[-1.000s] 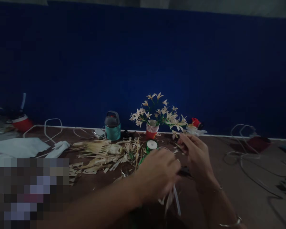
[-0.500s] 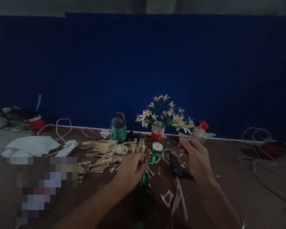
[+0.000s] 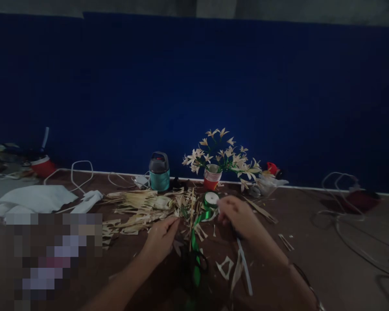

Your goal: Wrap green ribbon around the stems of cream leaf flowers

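Note:
My left hand (image 3: pixel 160 242) is low over the table, thumb and fingers pinched together; what they hold is too small to make out. Beside its fingertips lie pale dried husk pieces (image 3: pixel 142 201). My right hand (image 3: pixel 238 216) is above the table with curled, slightly blurred fingers, close to a spool of green ribbon (image 3: pixel 211 198). It covers most of a black glue gun, and I cannot tell what is in its fingers. A pale glue stick (image 3: pixel 245 268) shows below it. Between my hands, the loose green ribbon (image 3: pixel 195 248) runs towards me over dark scissors (image 3: pixel 203 261).
Behind the spool, a red and white paper cup (image 3: pixel 211 179) bears pale husk flowers (image 3: pixel 225 155). A teal and grey lidded container (image 3: pixel 159 172) stands left of it. White cloth (image 3: pixel 35 198) lies at left, cables (image 3: pixel 339 220) at right, and husk scraps (image 3: pixel 225 267) nearby.
My right hand has come down and left, from beside the flowers to over the glue gun. My left hand has drawn left, away from the ribbon. The view has shifted slightly.

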